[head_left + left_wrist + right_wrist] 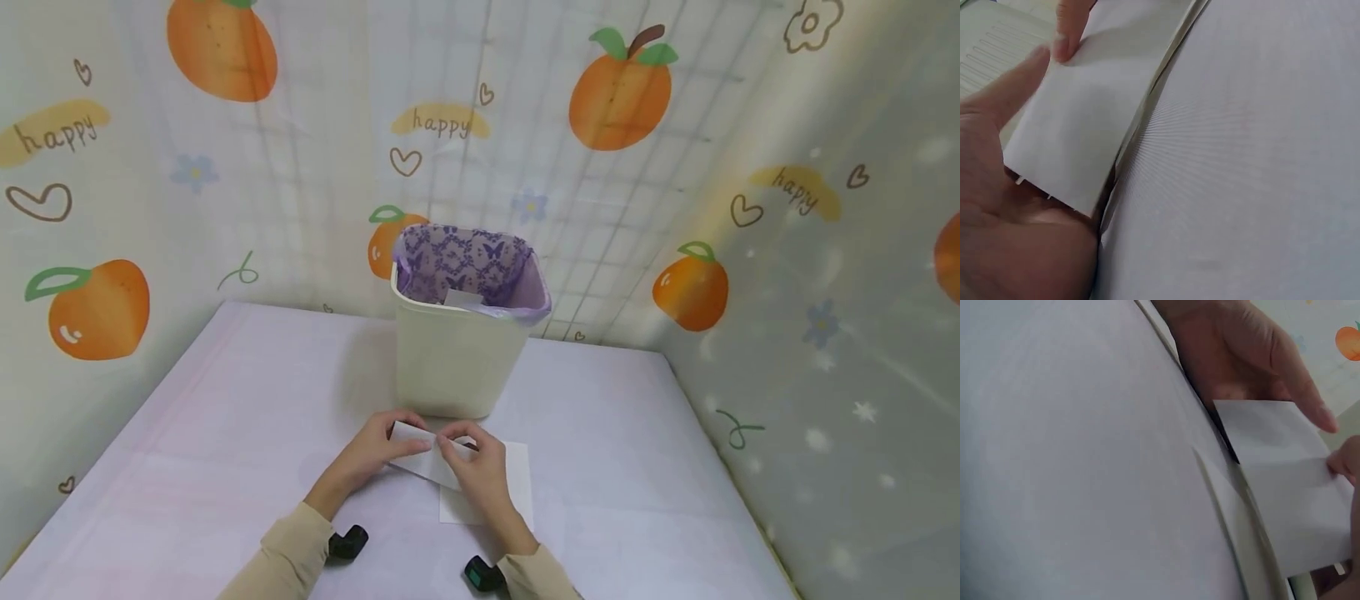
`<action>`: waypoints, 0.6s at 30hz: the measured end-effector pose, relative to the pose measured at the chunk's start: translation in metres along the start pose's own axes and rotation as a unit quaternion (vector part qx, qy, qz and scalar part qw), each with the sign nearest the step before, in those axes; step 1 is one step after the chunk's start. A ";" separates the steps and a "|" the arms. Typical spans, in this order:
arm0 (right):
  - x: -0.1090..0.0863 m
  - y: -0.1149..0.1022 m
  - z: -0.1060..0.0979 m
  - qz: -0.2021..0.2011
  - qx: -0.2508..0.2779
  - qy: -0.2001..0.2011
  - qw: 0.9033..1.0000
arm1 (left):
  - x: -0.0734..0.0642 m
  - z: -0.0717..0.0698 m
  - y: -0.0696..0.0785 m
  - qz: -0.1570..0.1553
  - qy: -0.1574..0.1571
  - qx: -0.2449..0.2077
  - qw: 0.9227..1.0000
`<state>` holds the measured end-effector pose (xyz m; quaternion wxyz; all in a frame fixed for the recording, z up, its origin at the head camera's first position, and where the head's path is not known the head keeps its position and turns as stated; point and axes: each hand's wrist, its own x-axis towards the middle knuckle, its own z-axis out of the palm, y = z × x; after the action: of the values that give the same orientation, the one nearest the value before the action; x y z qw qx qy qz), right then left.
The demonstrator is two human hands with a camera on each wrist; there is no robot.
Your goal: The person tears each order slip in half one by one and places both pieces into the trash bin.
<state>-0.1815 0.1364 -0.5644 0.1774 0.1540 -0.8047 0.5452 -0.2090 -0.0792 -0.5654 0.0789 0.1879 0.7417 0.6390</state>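
A white piece of paper [442,473] is held between both hands just in front of a cream bin. My left hand [382,443] grips its left end, thumb over the upper face and fingers behind. My right hand [483,471] pinches the top edge near the middle. In the left wrist view the paper [1079,125] slants over the table, the left thumb close to a right fingertip. A faint line crosses the paper [1291,494] in the right wrist view. Another white sheet [519,479] lies flat on the table, partly under the right hand.
The cream bin [450,358] has a purple butterfly-patterned liner [465,258], with a white piece [462,297] showing inside. Black wrist devices [348,543] sit near both cuffs. A pale cloth covers the table [637,467]; printed curtains [300,183] surround it.
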 end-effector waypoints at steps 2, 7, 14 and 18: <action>0.000 0.000 0.001 -0.003 -0.005 -0.020 1.000 | 0.001 -0.001 -0.002 0.025 0.004 0.014 1.000; -0.001 0.002 0.001 -0.011 -0.011 -0.038 0.999 | 0.001 0.000 -0.003 0.046 0.001 0.029 0.999; -0.001 0.001 0.001 -0.002 -0.012 -0.051 0.999 | 0.000 0.000 -0.002 0.044 0.009 0.041 0.998; 0.003 -0.004 -0.002 -0.005 -0.022 -0.055 0.998 | 0.003 0.001 -0.002 0.037 0.015 0.049 0.998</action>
<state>-0.1821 0.1367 -0.5594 0.1388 0.1841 -0.8243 0.5171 -0.2114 -0.0777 -0.5670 0.0350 0.2097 0.7656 0.6072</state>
